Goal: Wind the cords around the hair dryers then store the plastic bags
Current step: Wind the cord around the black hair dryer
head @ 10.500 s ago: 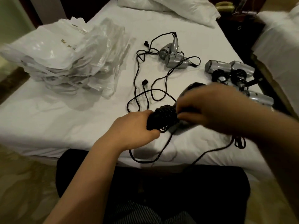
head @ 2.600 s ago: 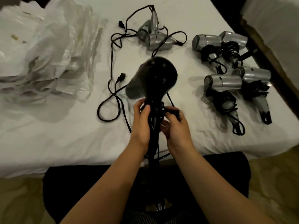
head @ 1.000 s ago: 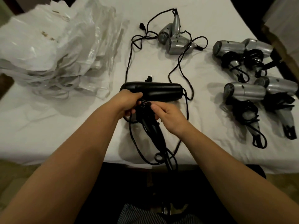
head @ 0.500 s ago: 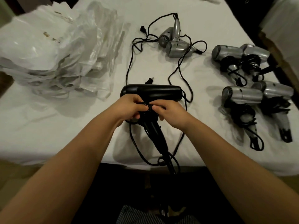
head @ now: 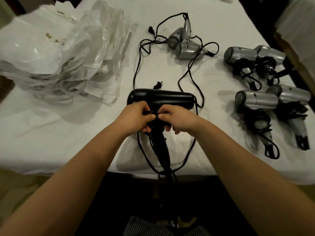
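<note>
Head view: left hand (head: 136, 117) and right hand (head: 177, 119) pinch the cord (head: 154, 114) with curled fingers at the black hair dryer (head: 162, 99), lying on the bed (head: 68, 142) beside plastic bags (head: 59, 57).

Black dryer (head: 162, 99): smooth plastic, slight sheen. Silver dryers (head: 255, 100): metallic-look satin finish. Cords (head: 189, 72): matt black. Plastic bags (head: 64, 53): thin, crinkled, glossy, translucent white. Bed sheet (head: 68, 138): white cloth, matt, lightly creased.
</note>
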Available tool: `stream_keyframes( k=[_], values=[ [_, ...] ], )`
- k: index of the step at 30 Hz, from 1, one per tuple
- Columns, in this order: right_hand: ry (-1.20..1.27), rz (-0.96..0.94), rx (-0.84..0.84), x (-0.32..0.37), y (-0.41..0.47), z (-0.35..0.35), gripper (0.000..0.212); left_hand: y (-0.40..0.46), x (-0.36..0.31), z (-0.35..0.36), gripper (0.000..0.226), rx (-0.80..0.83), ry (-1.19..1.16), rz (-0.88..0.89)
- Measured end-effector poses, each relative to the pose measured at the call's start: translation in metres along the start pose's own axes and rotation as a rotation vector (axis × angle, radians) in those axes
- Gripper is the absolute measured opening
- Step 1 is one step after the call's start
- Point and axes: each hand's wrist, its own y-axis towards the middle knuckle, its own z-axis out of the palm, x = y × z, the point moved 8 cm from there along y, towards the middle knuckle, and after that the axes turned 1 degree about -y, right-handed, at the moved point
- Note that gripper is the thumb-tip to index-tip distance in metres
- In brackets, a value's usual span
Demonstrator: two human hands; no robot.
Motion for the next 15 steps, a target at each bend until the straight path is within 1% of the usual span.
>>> stream_keyframes(
  k=[2, 4, 6, 7, 8, 10, 11, 13, 15],
  values=[
    [0.026, -0.007, -0.077, 0.001, -0.001, 0.0, 0.006, -0.002, 0.002, -0.004, 0.015, 0.001, 0.005, -0.001],
    [0.043, -0.027, -0.203, 0.002, -0.002, -0.004, 0.009, -0.004, 0.004, -0.005, 0.009, 0.032, -0.065, -0.004],
    [0.053, -0.044, -0.308, 0.003, -0.002, -0.006, 0.011, -0.005, 0.005, -0.007, 0.009, 0.045, -0.123, -0.006],
    [0.054, -0.053, -0.329, 0.003, -0.003, -0.005, 0.007, -0.005, 0.006, -0.01, 0.01, 0.029, -0.129, -0.004],
    [0.059, -0.068, -0.334, 0.005, -0.004, -0.003, 0.007, -0.005, 0.006, -0.012, 0.013, 0.006, -0.127, 0.003],
    [0.084, -0.11, -0.272, 0.007, -0.007, 0.004, 0.028, -0.003, 0.006, -0.016, 0.019, -0.034, -0.116, 0.025],
    [0.075, -0.129, -0.236, 0.008, -0.008, 0.007, 0.034, -0.003, 0.006, -0.018, 0.022, -0.052, -0.105, 0.04],
    [-0.01, -0.141, -0.241, 0.01, -0.011, 0.008, 0.033, -0.004, 0.005, -0.02, 0.027, -0.106, -0.042, 0.076],
    [-0.075, -0.137, -0.312, 0.011, -0.013, 0.007, 0.03, -0.008, 0.002, -0.021, 0.027, -0.185, 0.054, 0.107]
  ],
)
